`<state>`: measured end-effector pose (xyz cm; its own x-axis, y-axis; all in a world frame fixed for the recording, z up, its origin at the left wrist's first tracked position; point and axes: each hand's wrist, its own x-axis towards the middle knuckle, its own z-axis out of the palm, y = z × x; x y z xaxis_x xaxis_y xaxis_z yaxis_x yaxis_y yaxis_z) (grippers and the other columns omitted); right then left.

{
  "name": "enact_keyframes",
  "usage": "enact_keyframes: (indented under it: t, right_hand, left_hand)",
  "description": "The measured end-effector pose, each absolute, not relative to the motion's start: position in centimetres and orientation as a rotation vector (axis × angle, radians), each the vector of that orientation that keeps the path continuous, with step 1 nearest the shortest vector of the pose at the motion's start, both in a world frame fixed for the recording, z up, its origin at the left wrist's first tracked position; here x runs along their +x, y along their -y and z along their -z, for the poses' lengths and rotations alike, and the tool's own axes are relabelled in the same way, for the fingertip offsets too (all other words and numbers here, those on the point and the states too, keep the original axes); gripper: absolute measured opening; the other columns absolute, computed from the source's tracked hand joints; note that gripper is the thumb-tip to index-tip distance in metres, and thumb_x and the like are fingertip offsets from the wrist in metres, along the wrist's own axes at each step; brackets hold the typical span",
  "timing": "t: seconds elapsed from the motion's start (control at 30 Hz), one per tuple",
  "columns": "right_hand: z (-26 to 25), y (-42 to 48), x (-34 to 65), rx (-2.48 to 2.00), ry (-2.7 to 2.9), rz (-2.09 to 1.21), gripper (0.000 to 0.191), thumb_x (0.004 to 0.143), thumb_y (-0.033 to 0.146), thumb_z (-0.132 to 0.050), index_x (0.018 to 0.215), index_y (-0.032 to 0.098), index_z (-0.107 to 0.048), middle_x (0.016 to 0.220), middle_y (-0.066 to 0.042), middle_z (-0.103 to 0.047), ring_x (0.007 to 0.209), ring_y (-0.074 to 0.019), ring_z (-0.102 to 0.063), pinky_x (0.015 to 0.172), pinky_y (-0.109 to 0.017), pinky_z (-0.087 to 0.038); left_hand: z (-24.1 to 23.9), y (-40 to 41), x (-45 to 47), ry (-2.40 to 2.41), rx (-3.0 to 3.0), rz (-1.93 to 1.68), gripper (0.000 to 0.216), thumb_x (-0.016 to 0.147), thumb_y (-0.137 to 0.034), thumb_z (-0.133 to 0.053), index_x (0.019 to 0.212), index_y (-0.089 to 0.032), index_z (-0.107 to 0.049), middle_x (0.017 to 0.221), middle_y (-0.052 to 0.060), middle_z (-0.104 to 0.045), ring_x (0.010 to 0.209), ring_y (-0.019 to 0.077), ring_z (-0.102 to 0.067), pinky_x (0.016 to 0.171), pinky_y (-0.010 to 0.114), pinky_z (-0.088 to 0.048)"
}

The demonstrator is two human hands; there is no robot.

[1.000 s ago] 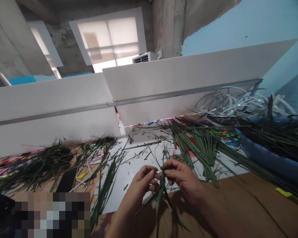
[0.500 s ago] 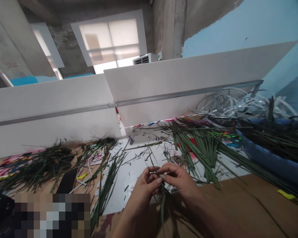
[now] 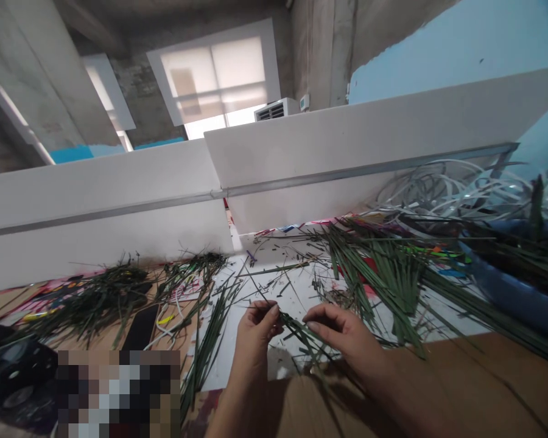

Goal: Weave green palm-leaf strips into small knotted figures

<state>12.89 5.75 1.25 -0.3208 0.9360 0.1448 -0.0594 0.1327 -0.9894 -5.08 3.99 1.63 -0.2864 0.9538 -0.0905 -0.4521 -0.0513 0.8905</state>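
Between the thumb and fingers of my left hand [image 3: 258,322] is one end of a small bundle of long green leaf strips [image 3: 296,328], partly interlaced near the grip. Their loose ends fan out down and to the right, over the table edge nearest me. My right hand [image 3: 340,331] is a short way to the right, thumb and index finger pinched at a strip of this bundle; the fingertips hide the exact hold. Under both hands lies a white board [image 3: 265,280] scattered with leaf scraps.
Cut leaf strips [image 3: 395,280] are heaped to the right, beside a blue basin [image 3: 506,286] of more leaves. Left are another strip pile [image 3: 210,334], tangled thin stalks [image 3: 105,298], a dark phone-like slab [image 3: 141,325] and a white cable [image 3: 178,316]. White partition panels [image 3: 301,146] stand behind.
My hands have drawn apart: the left went slightly left with the leaf strips, the right moved rightward along them. The bundle now slants between them. The whole view has shifted a little.
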Motion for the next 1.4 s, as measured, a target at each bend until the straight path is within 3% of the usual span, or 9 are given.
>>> enact_keyframes:
  t: [0.17,0.33,0.57,0.73,1.0,1.4]
  right_hand:
    - [-1.2,-5.2,12.6,-0.928,1.571,-1.398,0.02,0.072,0.037,-0.076,0.082,0.019,-0.07,0.072,0.0,-0.064,0.07,-0.0169,-0.055,0.064,-0.027,-0.041]
    - [-0.9,-5.5,12.8,-0.929,1.418,-1.494,0.035,0.07,0.047,-0.078,0.086,0.018,-0.07,0.072,-0.003,-0.065,0.066,-0.0184,-0.06,0.059,-0.028,-0.045]
    - [-1.2,-5.6,12.9,-0.954,1.335,-1.503,0.038,0.066,0.048,-0.081,0.086,0.018,-0.072,0.071,-0.003,-0.066,0.065,-0.0192,-0.062,0.055,-0.028,-0.046]
    - [-0.8,-5.7,12.9,-0.912,1.335,-1.52,0.036,0.069,0.048,-0.08,0.087,0.017,-0.072,0.067,-0.002,-0.065,0.063,-0.0175,-0.06,0.056,-0.027,-0.045]
    - [-0.8,-5.8,13.0,-0.872,1.4,-1.497,0.038,0.072,0.052,-0.078,0.085,0.017,-0.071,0.069,-0.002,-0.063,0.062,-0.0161,-0.057,0.055,-0.026,-0.043]
    - [-0.4,-6.3,13.4,-0.95,1.511,-1.444,0.039,0.075,0.056,-0.073,0.073,0.018,-0.063,0.061,-0.001,-0.063,0.055,-0.0152,-0.055,0.054,-0.027,-0.042]
  left_hand:
    - [-1.4,-4.1,-5.6,-1.09,0.688,-1.667,0.043,0.054,-0.038,-0.093,0.077,-0.017,-0.063,0.068,-0.002,-0.065,0.056,0.0105,-0.058,0.058,0.023,-0.047]
    - [-1.9,-3.9,-5.8,-1.225,0.911,-1.59,0.038,0.06,-0.045,-0.088,0.077,-0.018,-0.068,0.064,0.0,-0.063,0.06,0.0134,-0.057,0.055,0.022,-0.044]
    - [-2.6,-3.3,-5.4,-1.053,0.982,-1.455,0.038,0.064,-0.039,-0.087,0.087,-0.016,-0.067,0.092,0.009,-0.076,0.059,0.0122,-0.059,0.055,0.024,-0.043]
    - [-1.5,-4.0,-5.4,-1.035,0.899,-1.399,0.05,0.058,-0.046,-0.09,0.091,-0.015,-0.068,0.089,0.011,-0.077,0.053,0.0129,-0.061,0.051,0.025,-0.042]
    - [-0.6,-4.4,-5.6,-1.019,0.942,-1.417,0.05,0.054,-0.049,-0.092,0.085,-0.014,-0.074,0.06,0.004,-0.067,0.052,0.0145,-0.059,0.051,0.025,-0.043]
    - [-2.3,-3.9,-5.4,-1.054,0.834,-1.486,0.05,0.044,-0.046,-0.096,0.076,-0.013,-0.075,0.064,0.004,-0.072,0.049,0.0123,-0.062,0.053,0.024,-0.047]
